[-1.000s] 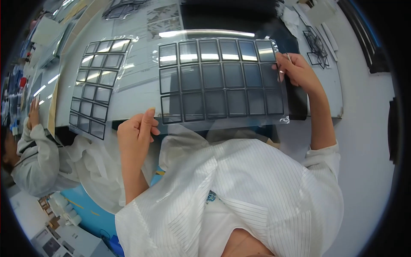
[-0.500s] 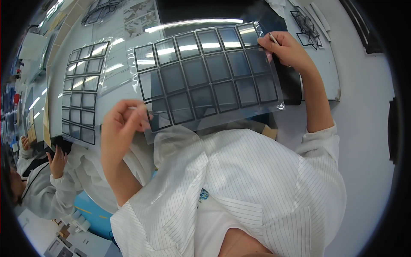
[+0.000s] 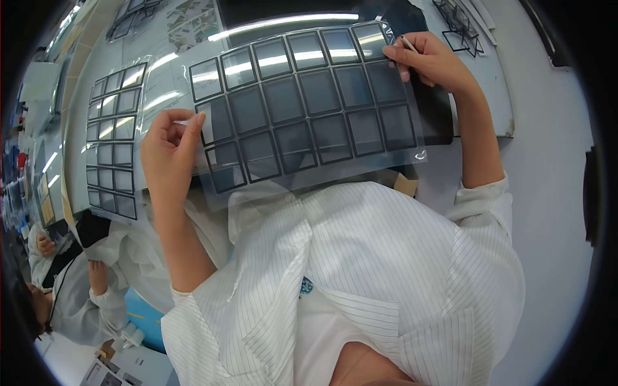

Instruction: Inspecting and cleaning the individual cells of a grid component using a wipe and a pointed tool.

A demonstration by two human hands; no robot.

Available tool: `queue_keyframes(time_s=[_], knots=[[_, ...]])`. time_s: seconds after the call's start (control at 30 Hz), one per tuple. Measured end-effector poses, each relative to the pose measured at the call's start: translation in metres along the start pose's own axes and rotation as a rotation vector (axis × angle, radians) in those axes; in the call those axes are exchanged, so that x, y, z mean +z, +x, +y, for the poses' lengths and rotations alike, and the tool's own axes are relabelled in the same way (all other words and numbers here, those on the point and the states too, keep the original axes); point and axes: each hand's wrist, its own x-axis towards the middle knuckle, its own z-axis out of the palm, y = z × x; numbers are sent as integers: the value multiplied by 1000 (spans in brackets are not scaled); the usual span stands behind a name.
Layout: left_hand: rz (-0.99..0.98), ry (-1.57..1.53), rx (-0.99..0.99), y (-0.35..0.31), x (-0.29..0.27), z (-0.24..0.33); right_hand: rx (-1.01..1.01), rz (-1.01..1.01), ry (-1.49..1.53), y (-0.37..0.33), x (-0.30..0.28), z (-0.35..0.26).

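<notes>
A clear plastic sheet point(image 3: 304, 96) carrying rows of black square frames with see-through panes is held up, slightly tilted, between my two hands. My left hand point(image 3: 168, 149) is closed at its left edge, thumb and forefinger pinched together at about mid-height. At the top right corner, my right hand point(image 3: 432, 62) grips the sheet between thumb and fingers. A thin, pale, pen-like tool point(image 3: 408, 44) also sticks out of that hand; its exact kind is hard to make out.
Another sheet of black frames point(image 3: 116, 132) lies on the table at left. Loose black frames point(image 3: 458, 29) sit at the far right, with more frames point(image 3: 134, 16) at the far left. A dark mat point(image 3: 270, 16) lies beyond. At lower left sits a co-worker point(image 3: 87, 309).
My left hand has moved up along the sheet's left edge from near the lower corner. The sheet has shifted slightly up and left, and the right hand keeps its corner.
</notes>
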Motion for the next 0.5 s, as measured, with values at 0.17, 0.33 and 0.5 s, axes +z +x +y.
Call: queue_keyframes(time_s=[0.17,0.33,0.5], knots=[[346,645,531,-15,25,10,-3,61,-2,2,2,3],[67,582,755,-29,52,13,-15,102,-19,-2,3,5],[-12,599,821,-31,68,17,-1,126,-51,-4,4,-2]])
